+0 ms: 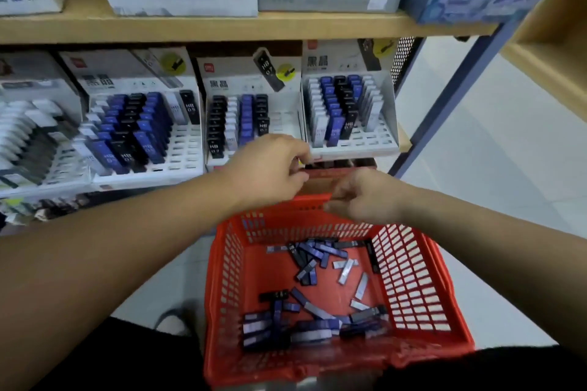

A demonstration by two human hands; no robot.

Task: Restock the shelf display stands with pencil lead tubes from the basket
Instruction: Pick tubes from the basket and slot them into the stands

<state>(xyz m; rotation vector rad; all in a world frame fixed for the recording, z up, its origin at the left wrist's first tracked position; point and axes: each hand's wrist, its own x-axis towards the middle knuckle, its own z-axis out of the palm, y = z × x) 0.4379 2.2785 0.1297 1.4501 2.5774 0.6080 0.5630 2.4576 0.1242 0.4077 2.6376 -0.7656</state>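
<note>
A red plastic basket (224, 267) sits low in front of me with several blue, black and silver pencil lead tubes (317, 259) scattered on its floor. On the shelf behind it stand three white display stands, left (178, 149), middle (286, 124) and right (386, 124), each partly filled with upright tubes. My left hand (270, 168) hovers at the middle stand's front edge, fingers curled under. My right hand (365, 197) is over the basket's far rim, fingers curled toward the left hand. Whatever either hand holds is hidden.
A further stand of white and grey tubes (28, 136) is at far left. The wooden shelf board (222, 27) above carries boxed stationery. A blue metal upright (444, 98) frames the shelf's right end, and another wooden shelf (556, 54) stands beyond a pale floor aisle.
</note>
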